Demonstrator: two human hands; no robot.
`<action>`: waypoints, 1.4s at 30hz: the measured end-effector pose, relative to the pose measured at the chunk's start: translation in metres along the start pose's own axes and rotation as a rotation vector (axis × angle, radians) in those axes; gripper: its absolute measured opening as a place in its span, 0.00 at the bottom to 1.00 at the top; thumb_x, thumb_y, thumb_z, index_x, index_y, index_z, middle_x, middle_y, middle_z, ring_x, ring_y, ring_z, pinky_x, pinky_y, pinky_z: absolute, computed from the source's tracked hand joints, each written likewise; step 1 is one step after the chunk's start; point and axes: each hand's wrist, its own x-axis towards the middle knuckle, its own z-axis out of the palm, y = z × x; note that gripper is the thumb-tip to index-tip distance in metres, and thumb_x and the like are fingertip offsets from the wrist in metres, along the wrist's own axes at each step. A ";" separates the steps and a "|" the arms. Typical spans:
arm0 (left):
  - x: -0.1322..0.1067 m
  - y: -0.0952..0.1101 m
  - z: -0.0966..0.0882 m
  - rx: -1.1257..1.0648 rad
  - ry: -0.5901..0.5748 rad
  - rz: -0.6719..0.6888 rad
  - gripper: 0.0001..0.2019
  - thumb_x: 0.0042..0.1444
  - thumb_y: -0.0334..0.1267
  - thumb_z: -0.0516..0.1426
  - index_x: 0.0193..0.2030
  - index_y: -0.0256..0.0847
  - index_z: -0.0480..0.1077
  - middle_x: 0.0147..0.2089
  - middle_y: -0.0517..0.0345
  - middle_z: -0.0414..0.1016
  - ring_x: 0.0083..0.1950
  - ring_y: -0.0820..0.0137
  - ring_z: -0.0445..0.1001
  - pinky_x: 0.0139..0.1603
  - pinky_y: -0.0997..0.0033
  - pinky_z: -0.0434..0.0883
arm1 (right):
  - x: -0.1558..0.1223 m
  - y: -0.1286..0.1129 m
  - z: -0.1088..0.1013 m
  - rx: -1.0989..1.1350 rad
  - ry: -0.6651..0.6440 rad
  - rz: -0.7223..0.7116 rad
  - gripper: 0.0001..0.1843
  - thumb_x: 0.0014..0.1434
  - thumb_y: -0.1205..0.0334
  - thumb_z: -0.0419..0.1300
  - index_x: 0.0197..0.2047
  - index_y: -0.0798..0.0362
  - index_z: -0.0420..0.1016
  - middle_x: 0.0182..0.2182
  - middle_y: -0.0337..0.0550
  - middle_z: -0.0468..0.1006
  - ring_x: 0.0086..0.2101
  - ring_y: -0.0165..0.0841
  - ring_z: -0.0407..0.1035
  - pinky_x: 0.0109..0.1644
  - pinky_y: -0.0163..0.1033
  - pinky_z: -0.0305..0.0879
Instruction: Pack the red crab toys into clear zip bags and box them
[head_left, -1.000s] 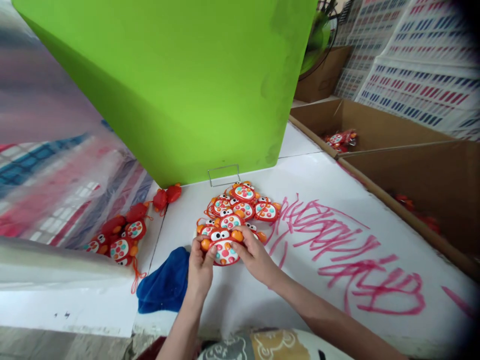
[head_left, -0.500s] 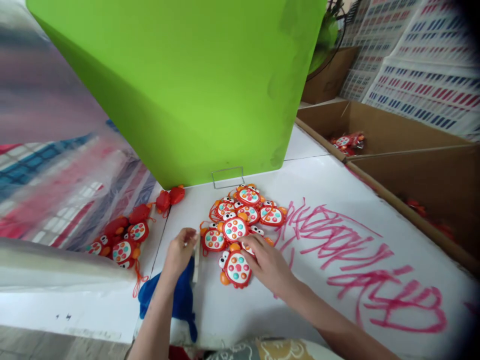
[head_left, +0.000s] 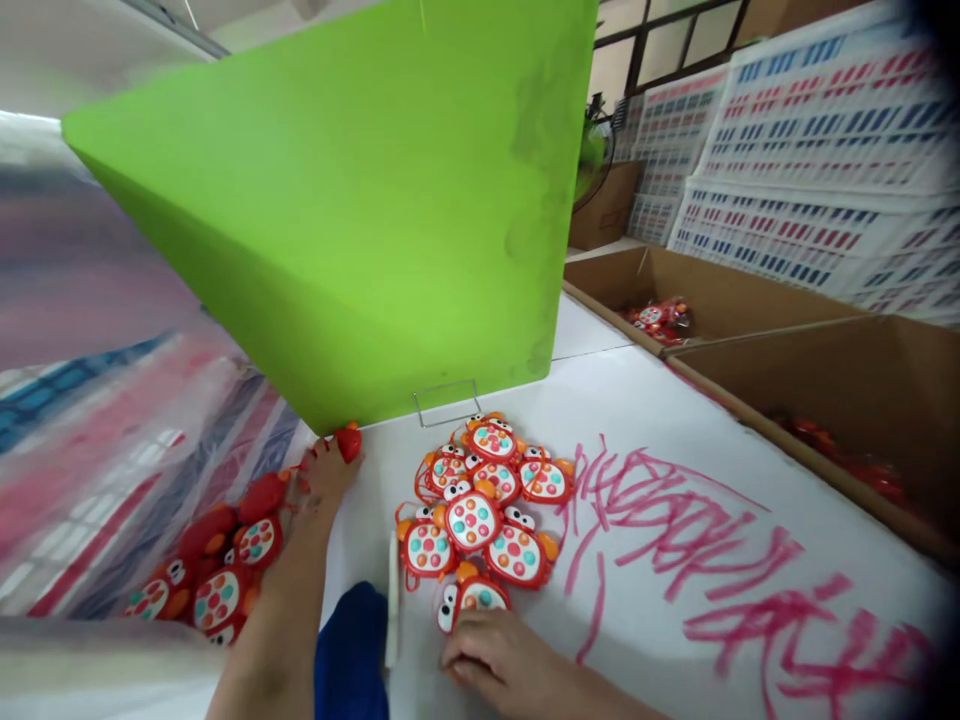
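Observation:
My left hand [head_left: 328, 478] is stretched out to the far left of the white table, fingers spread over a red toy mostly hidden beneath them. Just beyond its fingers lies another red toy [head_left: 349, 441]. My right hand [head_left: 491, 650] is closed, with curled fingers, on the lower part of a red crab-shaped toy [head_left: 481, 595], whose googly eye and dotted white face show above the knuckles. Behind that toy lies a cluster of similar crab toys [head_left: 472, 518] with coloured dots, orange claws and red cords. Some overlap each other.
More crab toys [head_left: 217, 598] lie left, beside a striped plastic sack [head_left: 142, 500]. A blue cloth [head_left: 352, 655] and a pale strip [head_left: 393, 600] are near my left forearm. A green board [head_left: 360, 220] stands behind; cardboard boxes [head_left: 750, 300] with toys are at right.
My left hand has moved from beside the cluster to the red toys at far left. My right hand has drawn towards me and curled onto the nearest crab toy. The view has tilted up.

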 end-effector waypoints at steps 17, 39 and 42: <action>-0.153 0.036 -0.049 -0.592 0.103 -0.065 0.19 0.63 0.45 0.43 0.51 0.36 0.65 0.47 0.45 0.73 0.50 0.61 0.72 0.50 0.60 0.69 | 0.013 -0.009 -0.014 0.426 0.180 0.204 0.15 0.60 0.57 0.55 0.48 0.51 0.72 0.41 0.46 0.77 0.40 0.36 0.72 0.45 0.42 0.69; -0.231 0.100 -0.083 -1.755 -0.317 -0.299 0.22 0.51 0.47 0.61 0.51 0.46 0.61 0.40 0.60 0.69 0.32 0.74 0.70 0.28 0.76 0.71 | -0.003 -0.027 -0.051 0.525 0.452 0.212 0.17 0.63 0.53 0.51 0.53 0.48 0.57 0.40 0.42 0.70 0.38 0.35 0.67 0.42 0.42 0.69; -0.231 0.098 -0.074 -1.711 -0.300 -0.302 0.21 0.50 0.47 0.62 0.47 0.43 0.62 0.33 0.62 0.69 0.26 0.76 0.67 0.25 0.78 0.69 | -0.004 -0.029 -0.048 0.456 0.494 0.210 0.13 0.63 0.54 0.49 0.49 0.49 0.59 0.35 0.40 0.69 0.35 0.33 0.66 0.41 0.41 0.66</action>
